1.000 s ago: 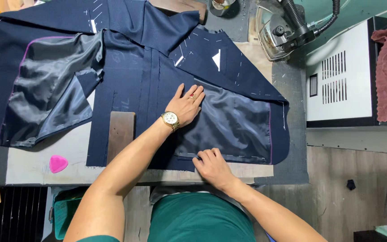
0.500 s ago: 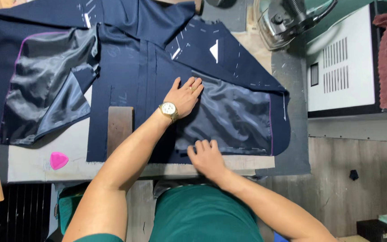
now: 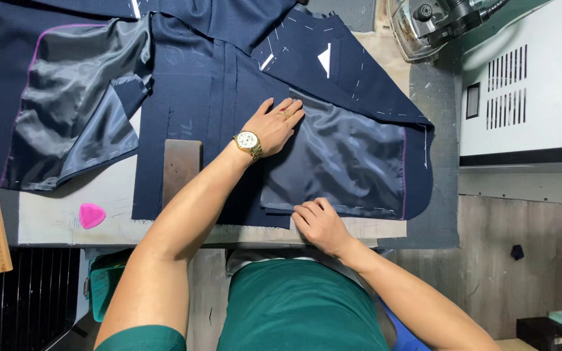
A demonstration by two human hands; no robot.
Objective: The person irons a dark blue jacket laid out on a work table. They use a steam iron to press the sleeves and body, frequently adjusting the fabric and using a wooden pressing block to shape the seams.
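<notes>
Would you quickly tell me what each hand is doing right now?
Left hand: open, flat on the navy jacket.
Right hand: fingers curled, pinching the lining hem.

Left arm reaches forward, bare forearm angled up and right. Left hand (image 3: 276,125) lies flat, palm down, fingers together and extended, pointing up-right. Right arm comes in from lower right, elbow bent. Right hand (image 3: 320,224) sits nearer body, knuckles raised, fingers curled down, fingertips (image 3: 302,213) pressing downward. Hands well apart.
</notes>
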